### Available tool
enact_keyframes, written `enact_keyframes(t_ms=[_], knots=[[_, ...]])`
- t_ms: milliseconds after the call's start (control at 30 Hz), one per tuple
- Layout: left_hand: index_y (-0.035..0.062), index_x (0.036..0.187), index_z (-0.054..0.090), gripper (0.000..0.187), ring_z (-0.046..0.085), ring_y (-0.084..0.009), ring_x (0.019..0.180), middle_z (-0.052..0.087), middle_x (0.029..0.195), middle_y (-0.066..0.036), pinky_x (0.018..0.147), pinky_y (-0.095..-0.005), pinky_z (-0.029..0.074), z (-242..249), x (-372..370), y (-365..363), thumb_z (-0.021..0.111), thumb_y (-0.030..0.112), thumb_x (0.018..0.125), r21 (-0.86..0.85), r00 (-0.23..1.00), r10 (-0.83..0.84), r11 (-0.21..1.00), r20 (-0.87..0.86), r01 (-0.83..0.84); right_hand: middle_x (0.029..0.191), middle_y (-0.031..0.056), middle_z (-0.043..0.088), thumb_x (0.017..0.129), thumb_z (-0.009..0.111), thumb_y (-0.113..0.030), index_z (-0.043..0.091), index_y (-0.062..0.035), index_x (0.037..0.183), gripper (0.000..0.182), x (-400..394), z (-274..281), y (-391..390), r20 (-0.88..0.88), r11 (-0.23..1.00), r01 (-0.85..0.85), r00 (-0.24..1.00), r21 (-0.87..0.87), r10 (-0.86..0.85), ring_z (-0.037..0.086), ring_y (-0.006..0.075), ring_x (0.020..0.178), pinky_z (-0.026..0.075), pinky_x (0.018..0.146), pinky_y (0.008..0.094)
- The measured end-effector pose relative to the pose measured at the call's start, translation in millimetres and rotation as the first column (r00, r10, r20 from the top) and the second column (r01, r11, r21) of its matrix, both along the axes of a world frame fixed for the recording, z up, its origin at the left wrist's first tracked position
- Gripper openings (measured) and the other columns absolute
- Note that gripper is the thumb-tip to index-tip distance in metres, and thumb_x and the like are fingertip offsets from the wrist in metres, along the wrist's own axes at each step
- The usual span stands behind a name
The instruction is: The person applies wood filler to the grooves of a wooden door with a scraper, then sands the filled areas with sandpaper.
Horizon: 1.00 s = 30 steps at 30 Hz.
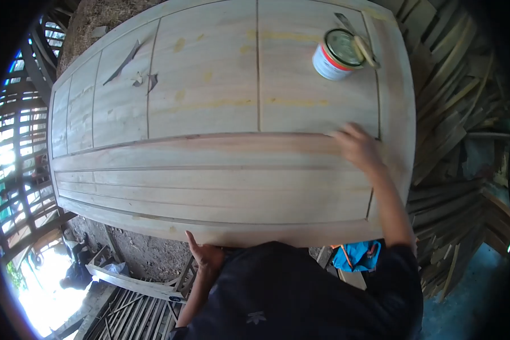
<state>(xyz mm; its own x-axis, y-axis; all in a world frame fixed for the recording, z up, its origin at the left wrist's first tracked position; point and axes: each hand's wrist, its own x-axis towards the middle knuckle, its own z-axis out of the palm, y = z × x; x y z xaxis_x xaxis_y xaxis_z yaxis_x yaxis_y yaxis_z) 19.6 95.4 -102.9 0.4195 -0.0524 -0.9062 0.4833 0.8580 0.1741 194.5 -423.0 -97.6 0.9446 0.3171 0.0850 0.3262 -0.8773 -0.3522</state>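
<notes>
A large pale wooden door (204, 113) lies flat before me, with grooved panels and yellowish filler patches. Over its right part, my right hand (356, 148) is bent down onto a rail beside a groove. Its fingers are curled together and blurred by motion; whatever is in them is hidden. At the door's near edge is my left hand (208, 256), thumb stretched out, the other fingers mostly hidden by the edge. A white can with a red band (335, 59) stands on the far right panel. Against it rests a putty knife (366, 52) with a wooden handle.
A torn dark strip (123, 63) and small scraps (153, 83) lie on the door's left panels. Stacked wood offcuts (450, 102) crowd the right side. Below the near edge are a blue bag (357, 256) and a pale wooden beam (135, 283). A slatted wall (20, 130) stands left.
</notes>
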Motion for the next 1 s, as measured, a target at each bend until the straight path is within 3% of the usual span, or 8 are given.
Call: enact_keyframes(t_ms=[67, 167, 333, 467, 667, 767, 933, 1000], knots=[[0.0120, 0.165, 0.035, 0.102, 0.034, -0.0384, 0.152, 0.039, 0.168, -0.015, 0.126, -0.0581, 0.022, -2.9, -4.7, 3.5, 0.053, 0.082, 0.093, -0.012, 0.999, -0.029, 0.999, 0.012, 0.030, 0.099, 0.0141, 0.063, 0.082, 0.068, 0.007, 0.076, -0.0075, 0.115, 0.037, -34.4, -1.9, -65.2, -0.010, 0.985, 0.163, 0.987, 0.064, -0.162, 0.066, 0.0349, 0.094, 0.058, 0.081, 0.0460], [0.0116, 0.164, 0.036, 0.100, 0.036, -0.0377, 0.152, 0.042, 0.167, -0.014, 0.127, -0.0575, 0.022, -7.1, -6.2, -0.4, 0.052, 0.081, 0.095, 0.067, 1.000, -0.008, 0.998, -0.014, 0.009, 0.091, 0.0121, 0.058, 0.082, 0.068, 0.006, 0.077, -0.0075, 0.112, 0.034, -26.7, -1.9, -42.5, -0.010, 0.982, 0.185, 0.983, -0.027, -0.185, 0.064, 0.0319, 0.085, 0.057, 0.074, 0.0440], [0.0148, 0.163, 0.041, 0.098, 0.038, -0.0372, 0.151, 0.045, 0.165, -0.012, 0.127, -0.0594, 0.021, -5.8, -2.1, -3.5, 0.054, 0.082, 0.093, 0.099, 0.999, -0.033, 0.995, 0.017, 0.031, 0.086, 0.0090, 0.055, 0.082, 0.070, 0.005, 0.078, -0.0081, 0.105, 0.028, 25.6, 24.9, 44.3, 0.047, 0.995, -0.097, 0.994, 0.038, 0.095, 0.062, 0.0281, 0.082, 0.056, 0.072, 0.0419], [0.0159, 0.163, 0.040, 0.098, 0.035, -0.0378, 0.152, 0.043, 0.166, -0.012, 0.127, -0.0599, 0.020, 1.6, -1.0, -2.9, 0.055, 0.082, 0.092, 0.067, 0.999, 0.044, 0.997, -0.029, -0.042, 0.086, 0.0103, 0.057, 0.080, 0.073, 0.005, 0.078, -0.0067, 0.104, 0.027, -8.4, 9.8, -36.6, -0.008, 0.995, 0.100, 0.995, 0.004, -0.100, 0.062, 0.0299, 0.080, 0.057, 0.074, 0.0448], [0.0133, 0.163, 0.039, 0.095, 0.037, -0.0348, 0.151, 0.045, 0.165, -0.011, 0.128, -0.0553, 0.020, -9.0, -2.0, 1.9, 0.052, 0.080, 0.096, 0.062, 0.998, -0.020, 0.998, -0.055, 0.023, 0.109, 0.0097, 0.066, 0.083, 0.072, -0.008, 0.075, -0.0139, 0.117, 0.035, 28.7, -16.3, 89.7, 0.136, 0.992, -0.117, 0.985, 0.056, 0.108, 0.067, 0.0297, 0.106, 0.059, 0.088, 0.0416], [0.0132, 0.165, 0.037, 0.097, 0.034, -0.0356, 0.153, 0.039, 0.169, -0.011, 0.129, -0.0571, 0.018, -1.7, 1.0, 5.3, 0.051, 0.080, 0.096, -0.029, 0.992, 0.037, 0.999, -0.118, -0.040, 0.101, 0.0090, 0.063, 0.083, 0.072, -0.008, 0.077, -0.0104, 0.112, 0.030, 24.9, 7.6, 44.1, 0.051, 0.985, -0.174, 0.984, 0.017, 0.173, 0.066, 0.0285, 0.095, 0.058, 0.081, 0.0440], [0.0131, 0.166, 0.035, 0.097, 0.029, -0.0369, 0.156, 0.036, 0.170, -0.012, 0.129, -0.0629, 0.012, -9.4, -1.5, 10.1, 0.048, 0.079, 0.096, 0.016, 0.991, 0.100, 0.995, -0.092, -0.099, 0.094, 0.0095, 0.060, 0.083, 0.073, -0.010, 0.076, -0.0112, 0.105, 0.022, -28.6, 27.5, -84.9, 0.010, 0.967, 0.101, 0.995, -0.234, -0.102, 0.067, 0.0277, 0.094, 0.059, 0.081, 0.0414], [0.0129, 0.166, 0.034, 0.097, 0.028, -0.0366, 0.156, 0.035, 0.171, -0.012, 0.129, -0.0637, 0.013, -19.1, -3.5, 16.1, 0.048, 0.079, 0.097, 0.033, 0.995, 0.077, 0.997, -0.068, -0.075, 0.091, 0.0094, 0.056, 0.083, 0.070, -0.008, 0.074, -0.0105, 0.102, 0.019, -12.7, 5.3, -44.3, 0.131, 0.994, 0.053, 0.991, -0.094, -0.041, 0.066, 0.0275, 0.092, 0.059, 0.081, 0.0408]])
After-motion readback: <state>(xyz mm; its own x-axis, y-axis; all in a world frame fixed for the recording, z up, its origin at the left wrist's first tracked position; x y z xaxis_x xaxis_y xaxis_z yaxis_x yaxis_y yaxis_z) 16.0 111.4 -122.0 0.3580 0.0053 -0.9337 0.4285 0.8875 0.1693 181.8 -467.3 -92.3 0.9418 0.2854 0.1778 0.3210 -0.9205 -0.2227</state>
